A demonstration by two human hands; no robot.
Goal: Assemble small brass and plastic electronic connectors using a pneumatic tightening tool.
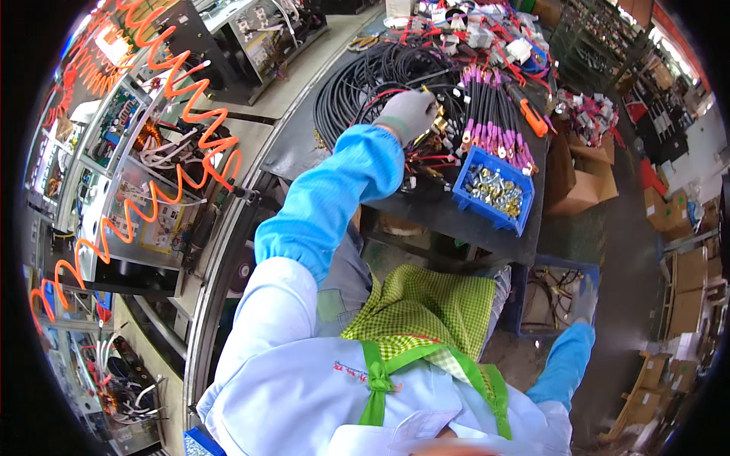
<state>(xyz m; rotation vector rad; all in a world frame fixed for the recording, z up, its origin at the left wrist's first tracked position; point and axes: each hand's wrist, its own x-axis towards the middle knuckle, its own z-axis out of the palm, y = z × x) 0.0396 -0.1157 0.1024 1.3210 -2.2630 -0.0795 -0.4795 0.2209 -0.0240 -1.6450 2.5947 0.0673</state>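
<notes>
My left hand [408, 114], in a grey glove, reaches over the dark table with its fingers curled in. Brass-coloured metal fittings [439, 124] show at its fingertips, among cable ends. A large coil of black cable [342, 95] lies beside and under that hand. To its right rests a bundle of black cables with purple sleeves and ring terminals [490, 106]. In front of the bundle, a blue bin [475, 199] contains many small bolts and nuts. Low at the right, my gloved right hand [584, 300] is at the side of a blue crate [559, 333] holding some cables; its fingers are blurred.
An orange-handled tool [534, 119] lies at the table's right, pliers [363, 43] at the back left. Red wires and white connectors [479, 34] heap at the far end. A cardboard box [582, 190] stands right. Orange coiled hoses [156, 197] hang over the left line of equipment.
</notes>
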